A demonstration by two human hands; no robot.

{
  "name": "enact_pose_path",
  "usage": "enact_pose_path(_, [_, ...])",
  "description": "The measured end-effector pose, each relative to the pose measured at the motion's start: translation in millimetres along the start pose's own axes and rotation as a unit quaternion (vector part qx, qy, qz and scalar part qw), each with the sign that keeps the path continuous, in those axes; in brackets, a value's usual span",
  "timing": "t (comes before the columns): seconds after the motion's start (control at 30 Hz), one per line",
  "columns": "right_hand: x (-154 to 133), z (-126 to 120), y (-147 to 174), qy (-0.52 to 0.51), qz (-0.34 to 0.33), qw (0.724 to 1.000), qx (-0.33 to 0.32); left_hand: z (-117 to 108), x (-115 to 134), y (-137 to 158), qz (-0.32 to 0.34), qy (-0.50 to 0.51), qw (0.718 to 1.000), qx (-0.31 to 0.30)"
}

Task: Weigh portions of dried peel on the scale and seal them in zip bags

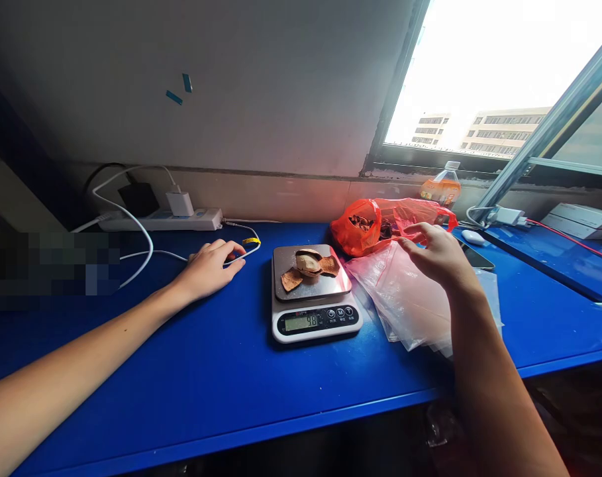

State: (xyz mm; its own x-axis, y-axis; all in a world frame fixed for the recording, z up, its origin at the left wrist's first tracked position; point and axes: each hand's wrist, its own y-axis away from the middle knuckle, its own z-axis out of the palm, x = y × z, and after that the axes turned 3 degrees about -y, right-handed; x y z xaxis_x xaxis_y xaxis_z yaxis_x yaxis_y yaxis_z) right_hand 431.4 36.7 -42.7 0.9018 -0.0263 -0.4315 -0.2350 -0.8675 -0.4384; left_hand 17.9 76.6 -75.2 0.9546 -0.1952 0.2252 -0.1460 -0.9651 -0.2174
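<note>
Dried slices (308, 263) lie bunched near the middle of the scale (316, 303), which I take to be so that their whole weight bears on its plate. From my end I see the scale set on the blue table (221, 371) with its display (302, 322) facing the wearer, probably to keep the figure readable. Left of the scale, the left hand (208, 268) rests loosely curled beside a white cable (254, 248), with no grip that I can see; I judge it is placed there for support. Right of the scale, the right hand (437, 255) is at the red bag (350, 238); I cannot tell whether its fingertips pinch the edge. That bag holds dark pieces (363, 223) near the scale, perhaps for a short reach, and clear bags (410, 305) lie flat just right of the scale
</note>
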Motion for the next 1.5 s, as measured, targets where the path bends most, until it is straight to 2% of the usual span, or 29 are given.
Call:
enact_pose_path(0.07, [0,0,0,-0.008,-0.022,1.0,-0.004,-1,5,4,0.014,0.033,0.999,0.034])
enact_pose_path(0.17, [-3,1,1,-0.022,-0.058,0.998,0.003,-3,21,15,0.079,0.093,0.987,0.101])
enact_pose_path(0.27, [-17,4,6,-0.045,-0.096,0.992,0.062,-9,41,34,0.174,0.097,0.971,0.133])
enact_pose_path(0.37, [-46,10,17,-0.088,-0.17,0.974,0.121,-14,57,52,0.267,0.069,0.951,0.14])
enact_pose_path(0.43, [-68,17,28,-0.124,-0.238,0.957,0.112,-15,63,60,0.315,0.057,0.939,0.129])
enact_pose_path(0.53, [-96,31,46,-0.158,-0.309,0.937,0.044,-16,66,65,0.35,0.05,0.928,0.119])
enact_pose_path(0.67, [-111,42,61,-0.152,-0.357,0.921,-0.029,-16,64,64,0.353,0.041,0.928,0.108])
enact_pose_path(0.97, [-114,33,65,-0.119,-0.404,0.899,-0.122,-16,64,66,0.342,0.009,0.938,0.049])
enact_pose_path(1.3, [-113,34,66,-0.116,-0.408,0.899,-0.111,-15,65,66,0.327,0.012,0.945,0.029])
enact_pose_path(1.37, [-113,36,66,-0.132,-0.416,0.896,-0.085,-16,65,66,0.328,0.016,0.944,0.034])
enact_pose_path(1.5, [-114,35,65,-0.207,-0.412,0.887,0.02,-19,63,63,0.298,0.03,0.952,0.06])
